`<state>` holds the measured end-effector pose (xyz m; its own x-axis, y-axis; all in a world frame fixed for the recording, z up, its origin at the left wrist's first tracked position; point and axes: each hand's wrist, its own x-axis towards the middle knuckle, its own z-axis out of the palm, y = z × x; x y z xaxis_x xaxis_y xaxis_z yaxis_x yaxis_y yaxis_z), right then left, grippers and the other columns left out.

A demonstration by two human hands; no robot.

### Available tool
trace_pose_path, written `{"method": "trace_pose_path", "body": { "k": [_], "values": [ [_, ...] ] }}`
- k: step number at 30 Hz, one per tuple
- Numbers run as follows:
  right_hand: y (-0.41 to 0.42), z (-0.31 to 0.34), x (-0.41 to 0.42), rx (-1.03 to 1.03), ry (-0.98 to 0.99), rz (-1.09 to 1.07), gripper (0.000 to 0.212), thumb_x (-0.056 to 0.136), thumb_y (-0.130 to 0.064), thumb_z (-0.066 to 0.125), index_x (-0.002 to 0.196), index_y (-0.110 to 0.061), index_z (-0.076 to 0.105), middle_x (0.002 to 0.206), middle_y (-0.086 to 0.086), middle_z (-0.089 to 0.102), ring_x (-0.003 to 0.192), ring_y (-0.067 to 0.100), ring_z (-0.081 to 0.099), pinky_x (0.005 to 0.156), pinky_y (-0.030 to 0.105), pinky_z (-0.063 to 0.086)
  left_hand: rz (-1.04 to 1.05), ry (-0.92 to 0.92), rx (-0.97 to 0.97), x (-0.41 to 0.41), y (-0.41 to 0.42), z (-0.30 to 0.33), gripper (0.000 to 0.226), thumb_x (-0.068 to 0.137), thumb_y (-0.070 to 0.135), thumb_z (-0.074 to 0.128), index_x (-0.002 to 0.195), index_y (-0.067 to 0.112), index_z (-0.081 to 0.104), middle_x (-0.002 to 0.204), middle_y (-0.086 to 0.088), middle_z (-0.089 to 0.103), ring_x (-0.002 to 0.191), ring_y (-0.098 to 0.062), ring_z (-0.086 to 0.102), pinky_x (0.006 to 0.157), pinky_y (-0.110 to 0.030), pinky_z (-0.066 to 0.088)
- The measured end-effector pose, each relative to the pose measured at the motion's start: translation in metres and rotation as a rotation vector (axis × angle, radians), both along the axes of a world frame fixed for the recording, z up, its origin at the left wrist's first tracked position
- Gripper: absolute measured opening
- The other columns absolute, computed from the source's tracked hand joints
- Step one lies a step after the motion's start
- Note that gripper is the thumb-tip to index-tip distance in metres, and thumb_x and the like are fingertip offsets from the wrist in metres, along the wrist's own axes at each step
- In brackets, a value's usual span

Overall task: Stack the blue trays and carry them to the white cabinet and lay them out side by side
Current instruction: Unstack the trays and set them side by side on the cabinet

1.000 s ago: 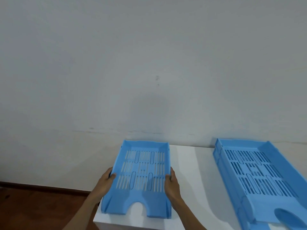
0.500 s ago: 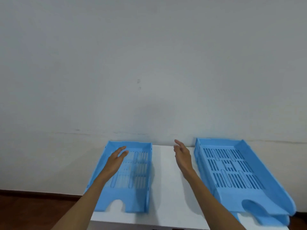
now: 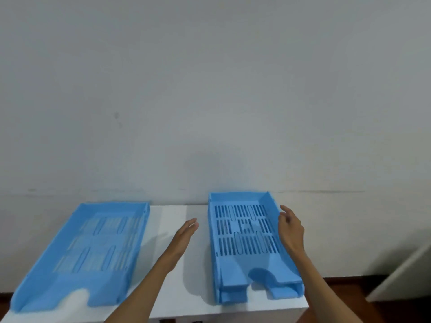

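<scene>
From the head camera, a single blue tray (image 3: pixel 79 255) lies flat on the left part of the white cabinet top (image 3: pixel 177 294); to its right, apart from it, sits a stack of blue trays (image 3: pixel 247 243), the lower one showing under the top one at the near end. The left hand (image 3: pixel 185 238) hovers over the bare cabinet top between the two, fingers straight and spread loose, gripping nothing; the right hand (image 3: pixel 290 229) is open beside the stack's right wall, fingers near its rim; whether they touch it I cannot tell. A grey wall (image 3: pixel 210 89) stands behind.
</scene>
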<state>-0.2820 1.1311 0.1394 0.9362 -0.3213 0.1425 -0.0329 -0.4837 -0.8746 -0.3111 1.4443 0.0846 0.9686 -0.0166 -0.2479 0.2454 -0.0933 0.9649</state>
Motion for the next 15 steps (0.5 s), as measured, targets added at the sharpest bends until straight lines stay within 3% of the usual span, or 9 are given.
{"method": "trace_pose_path", "body": {
  "k": [3,6,9,11,13,15],
  "values": [
    [-0.025,-0.015,-0.005,0.008,0.075,0.01,0.04,0.103,-0.017,0.04,0.142,-0.015,0.048,0.136,0.017,0.058,0.117,0.031,0.058,0.081,0.025,0.042,0.033,0.029,-0.091,-0.005,-0.031,-0.003,0.052,0.103,0.043,0.042,0.152,0.03,0.031,0.16,0.003,0.031,0.147,-0.018,0.031,0.123,-0.04,0.022],
    [-0.044,-0.03,-0.003,0.068,0.176,0.003,0.04,0.102,-0.02,0.039,0.141,-0.017,0.048,0.126,0.017,0.064,0.095,0.025,0.064,0.075,0.028,0.049,0.054,0.063,-0.117,-0.011,-0.061,-0.007,0.056,0.104,0.044,0.04,0.156,0.031,0.023,0.161,0.005,0.028,0.149,-0.018,0.026,0.122,-0.041,0.019],
    [-0.056,-0.031,0.003,0.178,0.277,0.059,0.039,0.1,-0.021,0.04,0.138,-0.02,0.051,0.116,0.011,0.066,0.088,0.022,0.066,0.074,0.034,0.054,0.055,0.055,-0.161,-0.015,-0.084,-0.01,0.05,0.104,0.042,0.042,0.152,0.036,0.03,0.151,0.008,0.045,0.136,-0.014,0.045,0.115,-0.036,0.031],
    [-0.06,-0.027,0.004,0.243,0.314,0.119,0.033,0.101,-0.018,0.04,0.131,-0.022,0.054,0.104,0.004,0.066,0.085,0.019,0.066,0.073,0.034,0.055,0.09,0.055,-0.205,-0.014,-0.094,-0.016,0.046,0.103,0.04,0.045,0.148,0.037,0.036,0.144,0.005,0.056,0.126,-0.017,0.058,0.111,-0.042,0.042],
    [-0.066,-0.028,0.003,0.253,0.35,0.168,0.027,0.102,-0.017,0.038,0.121,-0.022,0.056,0.096,-0.001,0.067,0.083,0.02,0.067,0.069,0.034,0.056,0.143,0.06,-0.217,-0.012,-0.1,-0.021,0.046,0.103,0.041,0.045,0.147,0.04,0.036,0.143,0.004,0.057,0.124,-0.02,0.06,0.109,-0.05,0.045],
    [-0.073,-0.036,0.003,0.252,0.393,0.2,0.031,0.104,-0.023,0.037,0.122,-0.017,0.061,0.101,0.006,0.071,0.088,0.026,0.07,0.078,0.042,0.059,0.167,0.077,-0.193,-0.009,-0.104,-0.025,0.049,0.103,0.042,0.043,0.15,0.043,0.03,0.148,0.005,0.052,0.13,-0.021,0.055,0.111,-0.052,0.043]
  ]
}}
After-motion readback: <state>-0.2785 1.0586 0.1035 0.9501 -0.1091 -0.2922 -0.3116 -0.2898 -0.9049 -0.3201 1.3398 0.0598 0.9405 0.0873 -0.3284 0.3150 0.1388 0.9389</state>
